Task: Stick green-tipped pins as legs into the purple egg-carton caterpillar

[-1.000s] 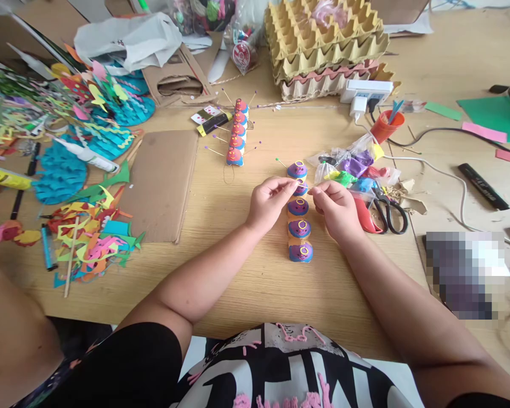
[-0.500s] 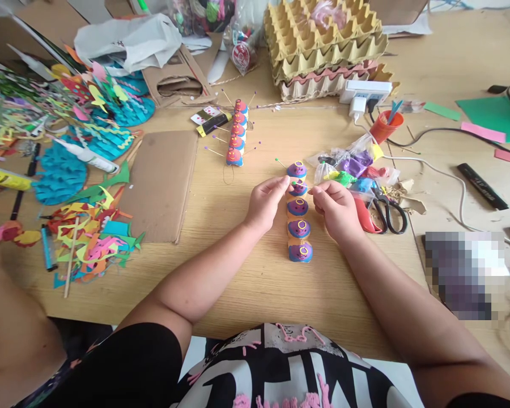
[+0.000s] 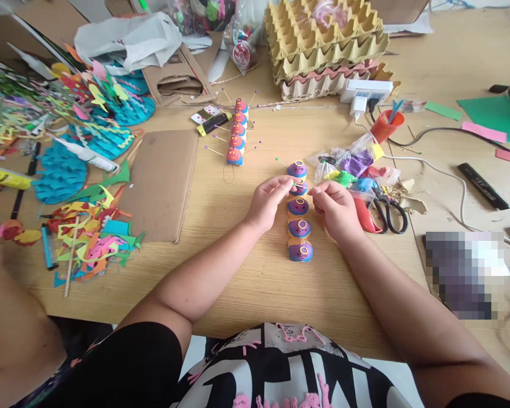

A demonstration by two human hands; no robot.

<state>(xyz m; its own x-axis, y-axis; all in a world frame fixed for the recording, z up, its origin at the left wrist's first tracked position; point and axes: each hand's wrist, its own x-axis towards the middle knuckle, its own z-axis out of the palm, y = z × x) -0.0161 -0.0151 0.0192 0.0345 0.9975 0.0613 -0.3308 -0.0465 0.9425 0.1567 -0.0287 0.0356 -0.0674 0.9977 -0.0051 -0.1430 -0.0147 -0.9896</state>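
Note:
A thin pale stick with a small green tip (image 3: 301,186) spans the gap between my hands, over the second bump of a painted egg-carton strip (image 3: 298,228). The strip's bumps are purple and blue with small faces and yellow rings. My left hand (image 3: 268,205) is closed in a pinch at the green end. My right hand (image 3: 335,208) pinches the other end. A similar green-tipped stick (image 3: 281,162) pokes out from the left of the farthest bump. Farther back, a red and blue egg-carton strip (image 3: 237,136) has several purple-tipped sticks in its sides.
Scissors (image 3: 391,212) and bags of coloured clay (image 3: 352,164) lie right of my right hand. Egg trays (image 3: 323,51) are stacked behind, near a power strip (image 3: 368,90) and an orange cup (image 3: 386,127). Left are cardboard (image 3: 161,181), paper scraps (image 3: 96,238) and another person's arm (image 3: 12,317).
My left fingertips have shifted slightly right, onto the green end of the stick. My right hand stays in nearly the same place.

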